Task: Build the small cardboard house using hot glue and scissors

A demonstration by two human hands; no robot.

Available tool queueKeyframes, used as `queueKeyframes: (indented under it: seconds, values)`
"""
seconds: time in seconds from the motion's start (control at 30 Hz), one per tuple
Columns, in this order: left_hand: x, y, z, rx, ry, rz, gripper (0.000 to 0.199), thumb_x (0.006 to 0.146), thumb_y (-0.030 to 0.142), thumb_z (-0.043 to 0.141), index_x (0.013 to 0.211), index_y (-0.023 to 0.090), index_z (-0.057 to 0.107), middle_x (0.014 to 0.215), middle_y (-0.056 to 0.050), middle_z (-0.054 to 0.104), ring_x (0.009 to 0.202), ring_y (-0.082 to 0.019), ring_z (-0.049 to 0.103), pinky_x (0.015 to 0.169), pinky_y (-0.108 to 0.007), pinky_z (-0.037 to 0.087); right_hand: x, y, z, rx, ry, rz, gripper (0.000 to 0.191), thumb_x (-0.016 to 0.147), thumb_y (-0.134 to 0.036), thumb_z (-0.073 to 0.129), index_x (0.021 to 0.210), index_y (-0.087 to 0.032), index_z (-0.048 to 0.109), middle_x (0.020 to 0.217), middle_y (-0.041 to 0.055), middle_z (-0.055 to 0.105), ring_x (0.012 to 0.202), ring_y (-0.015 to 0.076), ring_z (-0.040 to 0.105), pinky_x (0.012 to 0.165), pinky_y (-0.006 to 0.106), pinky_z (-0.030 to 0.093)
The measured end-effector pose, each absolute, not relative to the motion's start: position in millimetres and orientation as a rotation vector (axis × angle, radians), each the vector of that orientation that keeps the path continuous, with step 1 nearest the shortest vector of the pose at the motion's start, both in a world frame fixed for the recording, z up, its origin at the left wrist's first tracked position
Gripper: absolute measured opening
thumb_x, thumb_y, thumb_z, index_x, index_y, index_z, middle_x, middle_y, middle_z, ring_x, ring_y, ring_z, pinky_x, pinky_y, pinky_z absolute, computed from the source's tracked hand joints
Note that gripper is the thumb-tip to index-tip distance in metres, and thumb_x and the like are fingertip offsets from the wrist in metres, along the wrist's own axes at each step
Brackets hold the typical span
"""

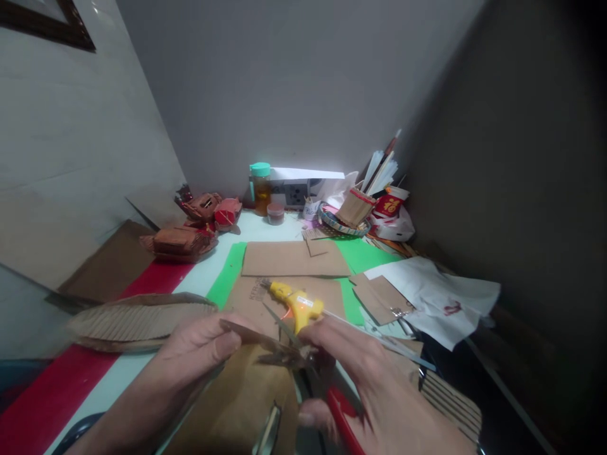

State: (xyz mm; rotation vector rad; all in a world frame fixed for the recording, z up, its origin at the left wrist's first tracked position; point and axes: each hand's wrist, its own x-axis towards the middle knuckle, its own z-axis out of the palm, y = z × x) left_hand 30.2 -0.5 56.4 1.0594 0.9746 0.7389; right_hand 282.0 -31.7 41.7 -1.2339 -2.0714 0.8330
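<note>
Pinched between the thumb and fingers of my left hand (192,357) is a narrow brown cardboard piece (251,336). My right hand (384,379) grips a pair of scissors (345,420) with red handles. The blades are parted and meet the cardboard piece between my hands; blur hides exactly where they touch it. Just beyond lies a yellow glue gun (301,306), its nozzle pointing away to the left. Below my hands is a larger brown cardboard sheet (237,401), with a metallic object (269,431) that I cannot identify.
A boat-shaped cardboard piece (142,321) lies left. Behind it are reddish-brown models (177,241). Flat cardboard (291,258) lies ahead on green paper (367,254). At the back stand a teal-lidded bottle (262,189) and a brush holder (355,207). A white bag (441,297) lies right.
</note>
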Motion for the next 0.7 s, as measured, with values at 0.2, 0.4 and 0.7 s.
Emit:
queueKeyframes:
  seconds: [0.2,0.4,0.7]
  values:
    - [24,4,54,1.002,0.999,0.732,0.021,0.081,0.048,0.078,0.089,0.029,0.08,0.092,0.003,0.076,0.086,-0.014,0.068,0.076,-0.016,0.054,278,-32,48,-1.161,-2.07,0.802,0.019,0.088,-0.035,0.073,0.082,-0.021,0.06,0.078,-0.0024,0.062,0.077,0.0161,0.061,0.068,0.027,0.046]
    - [20,7,61,1.077,1.138,0.772,0.022,0.079,0.049,0.08,0.086,0.028,0.081,0.084,0.003,0.074,0.076,-0.013,0.065,0.069,-0.016,0.053,278,-36,53,-1.168,-2.113,1.048,0.023,0.089,-0.008,0.054,0.074,-0.022,0.043,0.071,-0.007,0.05,0.063,0.0084,0.047,0.056,0.023,0.032]
    - [15,4,75,1.312,1.235,0.8,0.03,0.078,0.056,0.077,0.084,0.028,0.083,0.1,0.0,0.078,0.089,-0.021,0.07,0.073,-0.02,0.056,280,-42,52,-1.25,-2.15,1.179,0.016,0.088,-0.009,0.053,0.079,-0.023,0.052,0.074,-0.0035,0.059,0.063,0.0116,0.052,0.056,0.023,0.037]
